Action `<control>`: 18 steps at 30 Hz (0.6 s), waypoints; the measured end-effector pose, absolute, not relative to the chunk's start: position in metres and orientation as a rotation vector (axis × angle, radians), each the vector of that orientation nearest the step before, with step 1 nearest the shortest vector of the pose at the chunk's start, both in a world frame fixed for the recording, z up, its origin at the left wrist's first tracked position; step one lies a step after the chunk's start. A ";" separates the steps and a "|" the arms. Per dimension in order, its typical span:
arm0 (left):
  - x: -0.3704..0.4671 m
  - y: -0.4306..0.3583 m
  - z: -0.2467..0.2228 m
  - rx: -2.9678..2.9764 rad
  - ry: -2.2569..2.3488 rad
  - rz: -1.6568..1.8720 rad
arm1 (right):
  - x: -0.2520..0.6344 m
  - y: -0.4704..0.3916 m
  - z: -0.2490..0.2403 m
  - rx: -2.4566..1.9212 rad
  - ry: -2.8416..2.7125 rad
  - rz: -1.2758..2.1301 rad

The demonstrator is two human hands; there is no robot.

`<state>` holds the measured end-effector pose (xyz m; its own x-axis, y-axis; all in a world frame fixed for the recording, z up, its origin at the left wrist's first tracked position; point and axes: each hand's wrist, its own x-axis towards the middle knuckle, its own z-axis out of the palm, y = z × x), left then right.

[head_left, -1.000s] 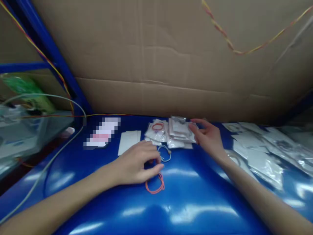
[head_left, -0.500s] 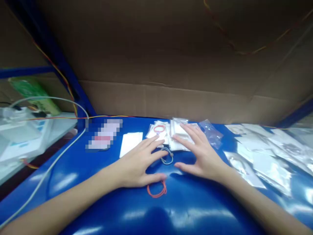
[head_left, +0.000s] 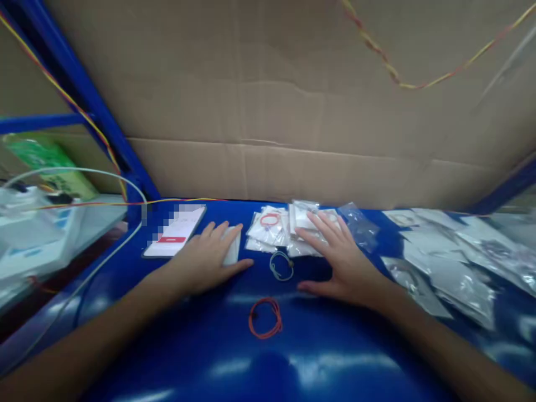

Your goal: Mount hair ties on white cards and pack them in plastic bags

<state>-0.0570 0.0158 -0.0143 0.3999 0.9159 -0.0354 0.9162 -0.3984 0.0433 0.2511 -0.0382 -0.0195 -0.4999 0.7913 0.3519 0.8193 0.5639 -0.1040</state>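
My left hand (head_left: 209, 257) lies with its fingers stretched over a stack of white cards (head_left: 232, 248), covering most of it. My right hand (head_left: 341, 257) is spread, its fingers over a pile of clear bags with white cards (head_left: 298, 223). Between the hands lies a coiled pale grey cord (head_left: 281, 266) with a small bead-like piece on it. A coiled red cord (head_left: 265, 318) rests nearer to me. Left of the bag pile, more bagged white cards (head_left: 268, 234) lie, the top one bearing a red ring.
A phone (head_left: 171, 234), partly blurred out, lies left of my left hand. An empty clear bag (head_left: 358, 226) sits behind my right hand. Many flat bagged cards (head_left: 460, 282) spread over the blue table (head_left: 335, 340) at right. A white cable (head_left: 106, 251) loops along the left side.
My left hand has moved left, away from the two cords and onto the white card stack. The red cord is now uncovered. My right hand has stayed nearly in place.
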 end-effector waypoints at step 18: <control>-0.047 0.005 -0.007 2.708 1.593 0.065 | 0.319 -0.015 -0.003 -2.209 -1.944 -0.393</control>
<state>-0.0472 0.0048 -0.0065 0.4854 0.8735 0.0359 0.8736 -0.4863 0.0202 0.3188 -0.0149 -0.0026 0.1138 0.9444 0.3085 0.9900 -0.1337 0.0441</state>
